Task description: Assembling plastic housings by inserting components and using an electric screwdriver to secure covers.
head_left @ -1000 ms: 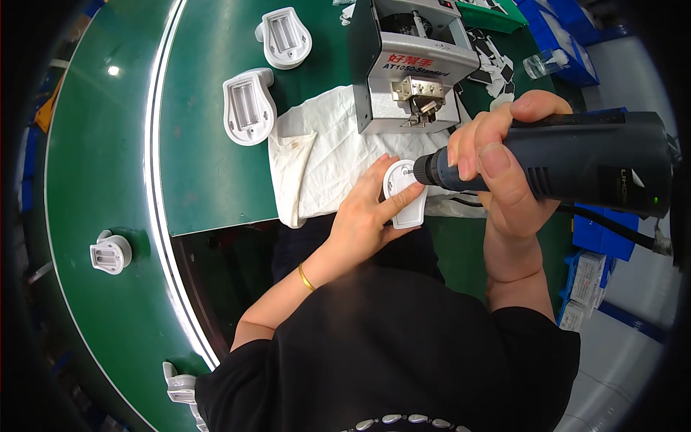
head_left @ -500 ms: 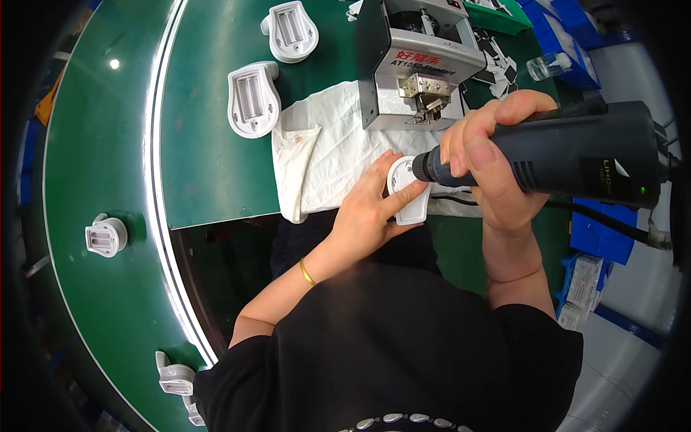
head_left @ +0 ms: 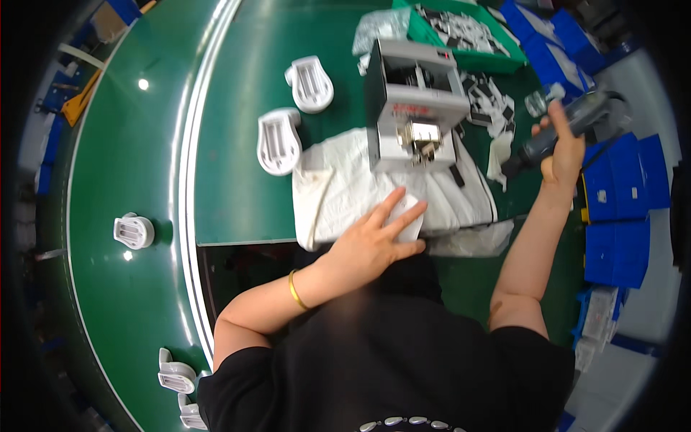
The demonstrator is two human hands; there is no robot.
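My left hand (head_left: 368,246), a gold bangle on its wrist, spreads its fingers over a small white plastic housing (head_left: 408,225) at the front edge of the white cloth (head_left: 345,180). Part of that housing is hidden under the fingers, which hold it against the cloth. Off to the right, my right hand (head_left: 564,153) is wrapped round a dark electric screwdriver (head_left: 534,149), its tip pointing down-left, away from the housing. A grey metal screw feeder (head_left: 414,115) stands on the cloth ahead of my left hand.
White housings with paired slots (head_left: 279,142) stand left of the cloth; more sit on the green strip (head_left: 101,288) beyond the bright rail. A green bin (head_left: 515,59) of small parts, loose black and white pieces (head_left: 491,104), a clear bottle (head_left: 535,104) and blue boxes (head_left: 617,245) lie rightward.
My right hand has carried the screwdriver off the white housing, out to the right. My left hand stays on the housing with its fingers more spread. The view has shifted.
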